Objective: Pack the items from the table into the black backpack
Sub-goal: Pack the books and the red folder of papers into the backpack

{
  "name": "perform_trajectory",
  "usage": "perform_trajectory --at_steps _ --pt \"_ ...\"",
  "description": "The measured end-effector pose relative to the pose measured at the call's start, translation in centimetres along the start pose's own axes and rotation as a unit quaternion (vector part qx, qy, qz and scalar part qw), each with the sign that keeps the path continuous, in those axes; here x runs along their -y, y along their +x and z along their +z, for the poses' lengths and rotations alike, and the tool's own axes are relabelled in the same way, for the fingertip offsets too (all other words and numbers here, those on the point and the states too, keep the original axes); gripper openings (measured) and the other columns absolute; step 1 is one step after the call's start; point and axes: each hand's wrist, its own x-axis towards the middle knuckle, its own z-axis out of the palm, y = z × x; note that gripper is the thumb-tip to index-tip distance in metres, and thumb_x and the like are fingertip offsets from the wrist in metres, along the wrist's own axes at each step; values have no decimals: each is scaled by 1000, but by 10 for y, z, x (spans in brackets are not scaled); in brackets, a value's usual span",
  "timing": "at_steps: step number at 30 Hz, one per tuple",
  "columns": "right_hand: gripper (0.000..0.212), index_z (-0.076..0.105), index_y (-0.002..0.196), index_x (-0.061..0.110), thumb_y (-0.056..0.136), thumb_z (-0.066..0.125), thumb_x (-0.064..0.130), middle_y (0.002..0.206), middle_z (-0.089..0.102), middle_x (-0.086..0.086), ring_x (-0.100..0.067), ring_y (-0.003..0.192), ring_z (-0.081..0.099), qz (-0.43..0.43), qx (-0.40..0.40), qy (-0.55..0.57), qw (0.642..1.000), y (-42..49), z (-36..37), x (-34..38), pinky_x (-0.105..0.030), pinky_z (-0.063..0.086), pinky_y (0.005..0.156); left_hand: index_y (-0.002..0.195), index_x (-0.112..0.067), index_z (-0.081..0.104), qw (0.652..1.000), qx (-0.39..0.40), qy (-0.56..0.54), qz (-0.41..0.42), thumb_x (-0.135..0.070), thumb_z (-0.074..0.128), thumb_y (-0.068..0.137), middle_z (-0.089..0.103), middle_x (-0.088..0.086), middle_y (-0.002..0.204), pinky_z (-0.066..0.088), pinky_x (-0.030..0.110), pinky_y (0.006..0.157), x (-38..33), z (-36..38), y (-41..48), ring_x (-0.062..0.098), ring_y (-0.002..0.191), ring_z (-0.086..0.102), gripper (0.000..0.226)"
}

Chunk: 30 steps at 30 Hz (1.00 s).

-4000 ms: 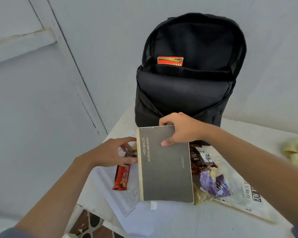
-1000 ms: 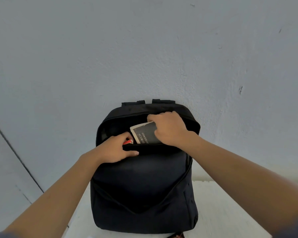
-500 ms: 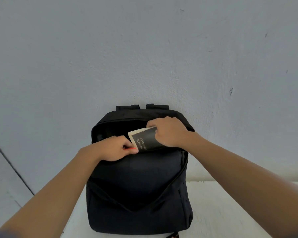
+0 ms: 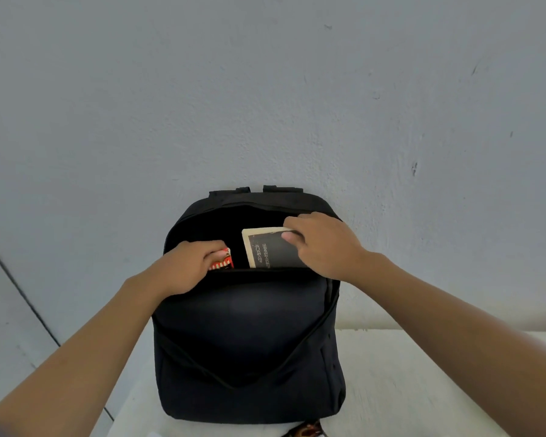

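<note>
1. Grey-blue painted wall (image 4: 265, 89) fills the upper part of the view, and at the far left a dark slanting seam (image 4: 19, 291) runs across it.
2. Reaching in from the lower left, the left hand (image 4: 186, 266) sits at the left end of the bag's mouth. Its fingers are curled down and closed over the top of a red packet (image 4: 223, 263). The thumb is hidden, so how firm the hold is cannot be told.
3. The red packet, edged with a white toothed pattern, stands just inside the opening. Its lower part is hidden behind the lip of the front panel.
4. The black backpack (image 4: 243, 342) stands upright on the table with its back against the wall. Its main compartment is unzipped and gaping, and the front panel sags in a V-shaped fold.
5. A dark-covered book (image 4: 273, 252) stands in the main compartment, right of the packet, with a dark gap between them. It leans slightly, pale page edges show along its left and top sides, and its lower part is sunk below the lip.
6. The right hand (image 4: 325, 244) grasps the book's upper right corner, thumb pressed on the cover and fingers hooked over the top edge.
7. The white table (image 4: 407, 389) shows to the right of the bag. A patterned scrap (image 4: 306, 432) peeks out at the bag's base, too cropped to identify.
</note>
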Motion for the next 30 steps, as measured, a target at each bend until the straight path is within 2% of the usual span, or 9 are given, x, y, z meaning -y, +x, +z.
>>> perform_trajectory --at_steps 2,5,12,14,16,18,20,23,30 --pt "22 45 84 26 105 42 34 73 54 5 -19 77 53 19 -27 31 999 2 -1 -2 -40 47 70 109 -31 64 989 -21 146 27 -55 23 104 70 -8 93 44 35 80 -8 1 3 14 85 62 48" --pt "20 51 89 22 105 43 32 65 50 7 -20 70 52 47 -60 73 994 11 -10 -3 -36 42 66 120 -36 62 963 23 268 34 -49 27 108 66 -5 111 35 38 93 -17 4 14 20 109 56 39" --pt "27 42 82 21 106 37 31 73 49 3 -25 77 53 66 84 7 994 35 -5 -8 -35 34 64 128 -26 65 987 -47 142 60 -19 59 100 59 0 114 48 38 91 -7 28 18 22 105 57 29" --pt "25 44 85 19 107 36 30 74 46 4 -23 77 50 64 99 -3 993 42 -9 -9 -34 32 64 120 -35 70 992 -42 101 62 -37 59 99 55 -6 120 49 42 98 -5 28 11 17 110 55 24" --pt "22 46 91 18 107 36 29 73 45 5 -22 76 49 43 97 -34 994 45 -10 -5 -35 33 63 117 -47 67 992 25 118 24 -83 42 83 45 -9 127 45 38 103 -6 24 2 14 115 48 56" --pt "18 45 91 19 106 38 26 71 41 6 -21 78 46 25 92 -64 993 47 -7 1 -35 33 66 115 -51 62 989 64 136 10 -99 33 67 38 -12 127 41 34 102 -5 21 -4 12 113 44 74" --pt "17 43 91 20 106 38 26 73 42 5 -21 81 44 22 108 -80 991 50 -6 7 -35 33 68 119 -49 54 995 57 83 17 -71 61 84 44 -12 125 43 32 98 -10 21 -4 11 109 49 42" --pt "19 43 92 20 107 36 29 85 48 0 -22 82 47 23 165 -78 983 52 -7 12 -34 35 67 126 -46 45 999 34 -7 22 -21 77 89 60 -10 111 53 34 89 -16 26 -1 10 97 60 56" --pt "20 54 102 18 105 42 34 95 54 0 -26 93 54 32 224 -52 973 40 -17 9 -37 43 79 109 -47 52 998 55 -6 21 -45 80 83 52 -16 116 53 37 95 -13 21 -12 9 109 55 38"
